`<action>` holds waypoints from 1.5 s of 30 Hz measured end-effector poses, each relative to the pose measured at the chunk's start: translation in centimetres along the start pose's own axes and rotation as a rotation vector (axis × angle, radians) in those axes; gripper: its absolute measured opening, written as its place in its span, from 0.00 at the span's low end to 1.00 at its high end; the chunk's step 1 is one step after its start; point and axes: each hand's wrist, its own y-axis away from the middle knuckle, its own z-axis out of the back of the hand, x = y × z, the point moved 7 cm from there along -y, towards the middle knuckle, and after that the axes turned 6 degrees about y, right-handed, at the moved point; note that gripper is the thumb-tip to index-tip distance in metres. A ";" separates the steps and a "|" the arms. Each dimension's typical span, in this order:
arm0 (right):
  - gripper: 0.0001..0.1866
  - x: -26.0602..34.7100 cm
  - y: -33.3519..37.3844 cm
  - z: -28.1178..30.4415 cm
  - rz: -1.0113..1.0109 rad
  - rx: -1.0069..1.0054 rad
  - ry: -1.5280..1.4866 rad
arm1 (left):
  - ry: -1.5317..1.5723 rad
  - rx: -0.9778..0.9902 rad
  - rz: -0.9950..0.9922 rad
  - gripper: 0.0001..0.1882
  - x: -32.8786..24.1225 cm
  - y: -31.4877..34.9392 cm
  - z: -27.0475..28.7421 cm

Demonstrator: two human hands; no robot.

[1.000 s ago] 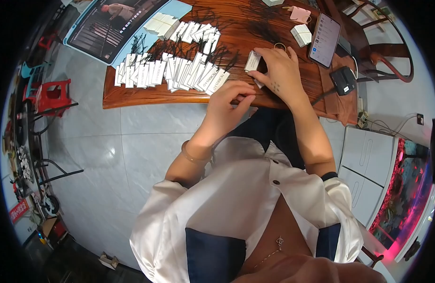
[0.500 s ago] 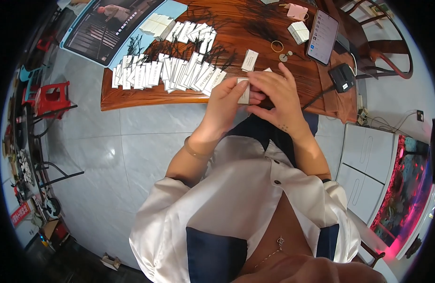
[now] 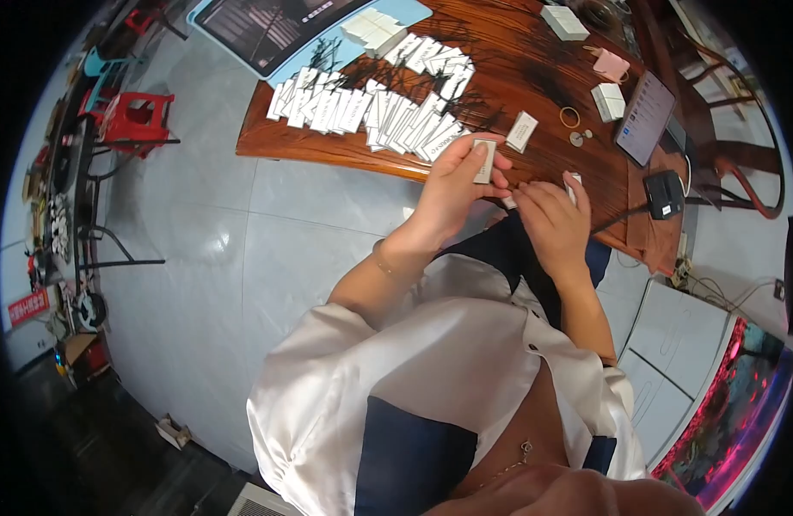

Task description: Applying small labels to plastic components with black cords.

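My left hand (image 3: 455,191) is closed around a pale hang tag (image 3: 483,167), its thumb lying over the printed face; whether there is one tag or a thin stack I cannot tell. Close beside it, my right hand (image 3: 553,222) has its fingers bent together, with the end of a small white tag (image 3: 510,202) showing at the fingertips. Just beyond my hands a small stack of tags (image 3: 521,132) lies on the wooden table (image 3: 328,153). Another white piece (image 3: 574,187) is partly hidden behind my right hand. To the left, rows of white hang tags (image 3: 405,120) with black strings overlap one another.
A blue-edged board (image 3: 276,64) carries a white stack of cards (image 3: 375,33). Farther right lie white stacks, a yellow ring (image 3: 569,117), a phone (image 3: 645,119) and a black box with a cable (image 3: 663,196). A red stool (image 3: 137,117) stands at the left.
The view has shifted, so the table appears farther right. My hands have drawn apart slightly; the left keeps its tag, while a tag end now shows at my right fingertips.
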 end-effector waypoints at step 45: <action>0.35 0.5 -2.2 1.4 -0.228 0.028 -0.142 | -0.183 0.203 0.001 0.14 3.5 1.2 -2.2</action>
